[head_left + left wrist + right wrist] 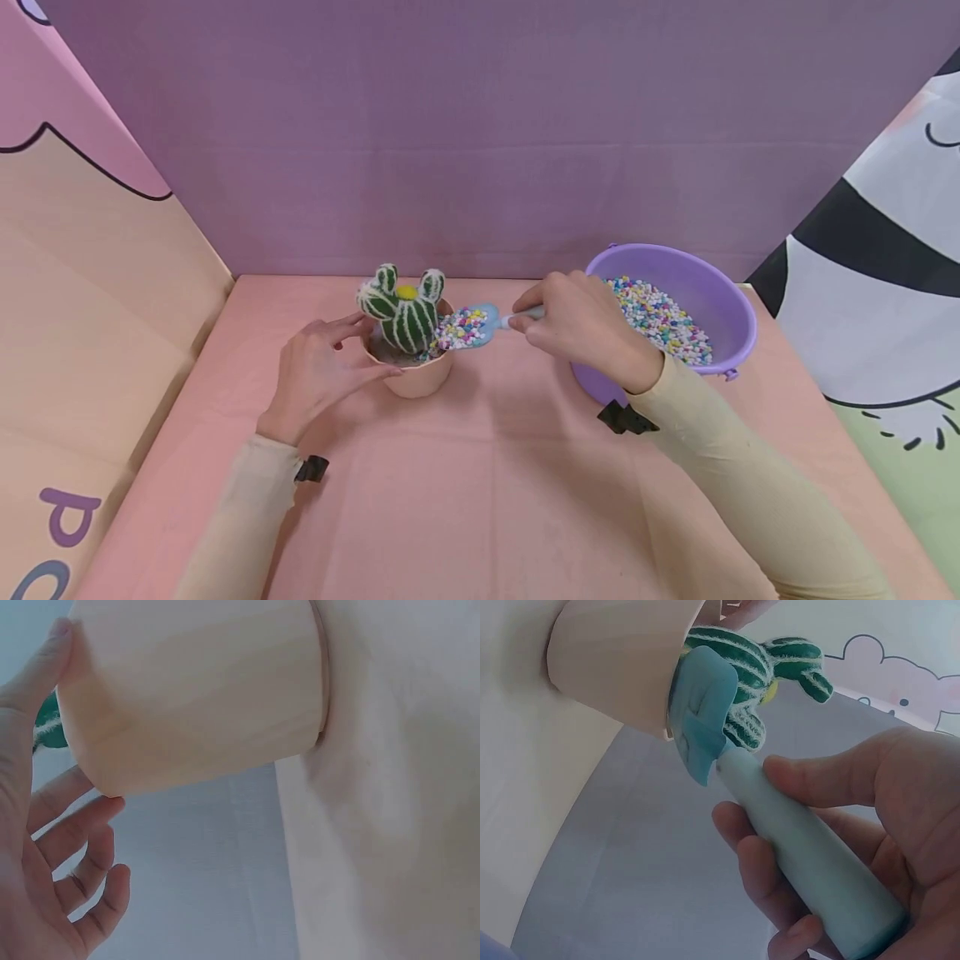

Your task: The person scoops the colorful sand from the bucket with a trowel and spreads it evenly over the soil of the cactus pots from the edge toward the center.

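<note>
A green-and-white striped cactus [411, 327] with a yellow spot on top stands in a peach flowerpot [418, 383]. My left hand [309, 371] holds the pot at its rim, thumb on the near side and fingers on the far side. With my right hand [585, 325] I grip the pale handle [806, 851] of a small blue shovel [489, 323]. Its blade, heaped with multicoloured pebbles [463, 327], tips at the pot's right rim beside the cactus. In the right wrist view the blade's underside faces the camera and hides the pebbles.
A purple bucket [723, 312] with many more coloured pebbles [660, 321] stands at the right, partly behind my right hand and forearm. The pink table [450, 500] ends at a purple back wall [480, 150], with printed panels on both sides.
</note>
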